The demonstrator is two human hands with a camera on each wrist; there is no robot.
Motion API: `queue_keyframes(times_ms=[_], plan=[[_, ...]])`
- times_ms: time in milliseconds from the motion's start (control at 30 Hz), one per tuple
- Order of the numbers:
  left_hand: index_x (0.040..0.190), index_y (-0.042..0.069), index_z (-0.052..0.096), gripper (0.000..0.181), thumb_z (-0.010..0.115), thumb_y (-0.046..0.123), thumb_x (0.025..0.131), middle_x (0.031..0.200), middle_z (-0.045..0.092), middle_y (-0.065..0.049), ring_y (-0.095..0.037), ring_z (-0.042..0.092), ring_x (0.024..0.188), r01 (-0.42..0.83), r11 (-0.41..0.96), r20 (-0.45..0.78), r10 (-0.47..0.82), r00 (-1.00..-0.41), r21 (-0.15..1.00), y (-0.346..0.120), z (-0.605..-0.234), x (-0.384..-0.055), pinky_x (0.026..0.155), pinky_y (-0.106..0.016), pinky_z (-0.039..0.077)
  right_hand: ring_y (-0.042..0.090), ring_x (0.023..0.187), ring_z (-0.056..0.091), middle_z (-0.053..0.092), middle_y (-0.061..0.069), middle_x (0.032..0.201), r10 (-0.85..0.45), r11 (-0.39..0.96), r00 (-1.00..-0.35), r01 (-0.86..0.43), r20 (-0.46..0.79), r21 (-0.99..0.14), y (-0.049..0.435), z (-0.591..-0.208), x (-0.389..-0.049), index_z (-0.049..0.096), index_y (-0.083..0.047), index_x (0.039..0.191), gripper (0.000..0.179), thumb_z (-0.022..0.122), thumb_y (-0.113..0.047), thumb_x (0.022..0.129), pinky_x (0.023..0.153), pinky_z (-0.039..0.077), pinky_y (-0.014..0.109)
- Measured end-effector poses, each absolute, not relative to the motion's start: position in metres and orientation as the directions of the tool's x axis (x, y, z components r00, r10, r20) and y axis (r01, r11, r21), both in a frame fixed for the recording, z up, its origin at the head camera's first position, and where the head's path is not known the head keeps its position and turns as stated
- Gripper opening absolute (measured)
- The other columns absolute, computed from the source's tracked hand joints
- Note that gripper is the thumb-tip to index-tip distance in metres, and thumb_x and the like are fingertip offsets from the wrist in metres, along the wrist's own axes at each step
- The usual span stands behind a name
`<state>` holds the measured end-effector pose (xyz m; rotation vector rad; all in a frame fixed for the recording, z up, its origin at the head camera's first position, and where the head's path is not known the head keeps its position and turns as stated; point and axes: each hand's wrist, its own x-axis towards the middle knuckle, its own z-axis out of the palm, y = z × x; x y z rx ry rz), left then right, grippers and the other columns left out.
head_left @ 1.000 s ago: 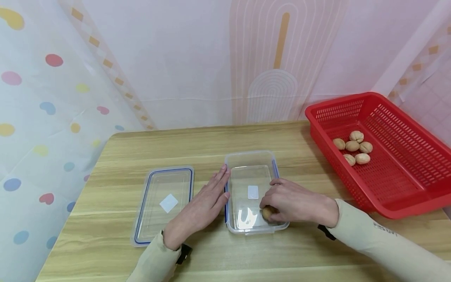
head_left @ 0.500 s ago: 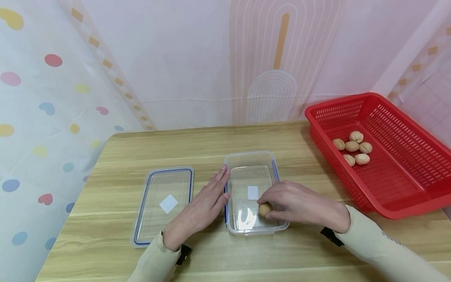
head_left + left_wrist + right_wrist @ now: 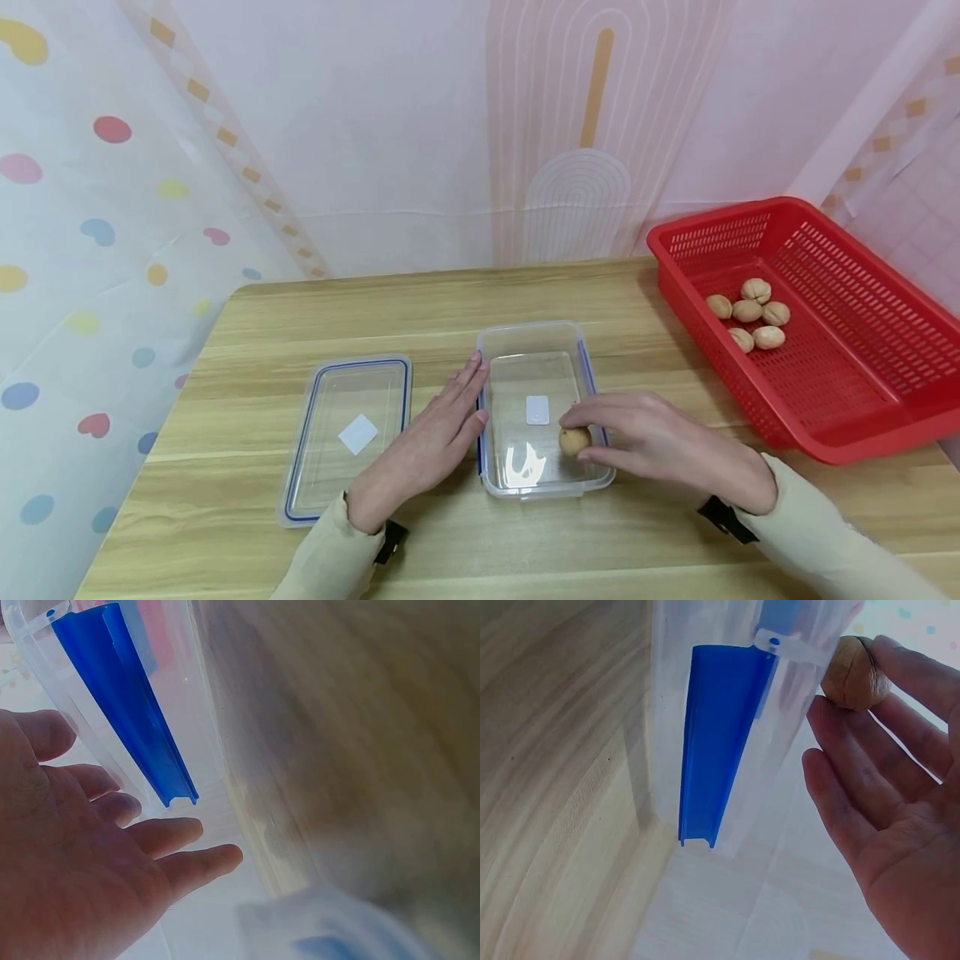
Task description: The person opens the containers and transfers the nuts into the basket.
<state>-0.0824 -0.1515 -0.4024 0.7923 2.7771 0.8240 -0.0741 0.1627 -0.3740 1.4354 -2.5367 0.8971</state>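
Note:
My right hand [image 3: 648,437] pinches a walnut [image 3: 575,442] between thumb and fingertips, over the near right part of a clear plastic food container [image 3: 546,492]. In the right wrist view, the walnut [image 3: 855,673] is level with the container's upper edge, beside its blue clip [image 3: 718,742]. With fingers extended, my left hand [image 3: 435,437] rests along the container's left side. Its fingertips lie near the blue clip [image 3: 124,697] in the left wrist view. No other nuts show inside the container; a white label [image 3: 537,410] is on its bottom.
A clear lid [image 3: 348,492] with a blue seal and white label lies left of the container. At the right stands a red perforated basket [image 3: 806,446] holding several walnuts [image 3: 756,290]. A patterned cloth [image 3: 390,150] hangs behind the wooden table [image 3: 420,308].
My right hand has drawn back to the right, raising the walnut from low in the container toward rim height. The left hand stays against the container's side.

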Motion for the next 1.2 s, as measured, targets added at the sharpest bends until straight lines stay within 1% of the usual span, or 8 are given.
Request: queue_keyframes(times_ms=[100,167,367,533,833,1067,1133,1200], plan=[[0.165,0.007,0.015,0.062,0.037,0.033,0.114,0.173,0.002,-0.003,-0.032,0.013,0.158,0.463,0.707,0.028,0.533,-0.846,0.534,-0.152,-0.403,-0.083,0.123,-0.057,0.022,0.017,0.107,0.072,0.075,0.002,0.119,-0.731,0.373,-0.550,-0.818,0.404,-0.438,0.167,-0.373,-0.070,0.074,-0.010,0.120,0.034,0.084,-0.018,0.089,0.089,0.061,0.035],[0.165,0.007,0.015,0.062,0.037,0.033,0.114,0.173,0.002,-0.004,-0.032,0.012,0.158,0.470,0.705,0.033,0.538,-0.842,0.531,-0.152,-0.403,-0.083,0.124,-0.055,0.021,0.017,0.107,0.072,0.075,0.001,0.119,-0.714,0.370,-0.553,-0.818,0.429,-0.440,0.170,-0.372,-0.068,0.074,-0.012,0.121,0.031,0.080,-0.022,0.093,0.091,0.059,0.030],[0.166,0.010,0.014,0.062,0.036,0.036,0.114,0.173,0.001,-0.002,-0.034,0.012,0.158,0.454,0.713,0.018,0.528,-0.849,0.534,-0.152,-0.403,-0.083,0.122,-0.061,0.021,0.018,0.107,0.072,0.075,0.002,0.119,-0.671,0.339,-0.534,-0.838,0.515,-0.427,0.177,-0.365,-0.062,0.074,-0.012,0.123,0.030,0.071,-0.031,0.100,0.102,0.047,0.015],[0.166,0.011,0.014,0.062,0.036,0.036,0.114,0.173,0.002,-0.001,-0.036,0.012,0.157,0.445,0.722,0.008,0.520,-0.854,0.530,-0.152,-0.403,-0.083,0.120,-0.066,0.021,0.016,0.108,0.071,0.074,0.001,0.121,-0.654,0.341,-0.552,-0.825,0.518,-0.450,0.186,-0.358,-0.059,0.073,-0.012,0.125,0.033,0.069,-0.034,0.101,0.102,0.047,0.014],[0.165,0.008,0.018,0.061,0.037,0.034,0.114,0.172,0.004,-0.002,-0.037,0.014,0.157,0.457,0.751,0.015,0.513,-0.858,0.477,-0.150,-0.403,-0.083,0.119,-0.067,0.022,0.016,0.114,0.070,0.073,0.000,0.123,-0.617,0.389,-0.593,-0.801,0.518,-0.455,0.204,-0.348,-0.048,0.071,-0.013,0.129,0.038,0.077,-0.028,0.096,0.103,0.046,0.014],[0.165,0.006,0.020,0.061,0.038,0.033,0.113,0.172,0.005,-0.003,-0.035,0.015,0.157,0.464,0.775,0.027,0.502,-0.864,0.429,-0.147,-0.403,-0.082,0.119,-0.067,0.023,0.008,0.115,0.068,0.074,-0.002,0.123,-0.575,0.441,-0.620,-0.784,0.534,-0.436,0.222,-0.337,-0.044,0.072,-0.012,0.128,0.045,0.062,-0.047,0.101,0.098,0.049,0.013],[0.165,0.006,0.021,0.060,0.039,0.033,0.113,0.172,0.006,-0.003,-0.035,0.015,0.157,0.466,0.780,0.032,0.500,-0.865,0.418,-0.146,-0.403,-0.082,0.119,-0.067,0.024,0.004,0.114,0.067,0.075,-0.002,0.120,-0.558,0.462,-0.627,-0.779,0.544,-0.424,0.228,-0.334,-0.043,0.073,-0.012,0.126,0.046,0.062,-0.048,0.100,0.097,0.049,0.012],[0.164,0.006,0.022,0.060,0.039,0.032,0.113,0.172,0.008,-0.004,-0.035,0.016,0.157,0.468,0.783,0.038,0.498,-0.867,0.410,-0.146,-0.403,-0.082,0.119,-0.068,0.025,0.001,0.113,0.067,0.075,-0.003,0.119,-0.544,0.507,-0.647,-0.761,0.535,-0.405,0.235,-0.329,-0.042,0.074,-0.013,0.124,0.043,0.069,-0.046,0.097,0.096,0.048,0.010]])
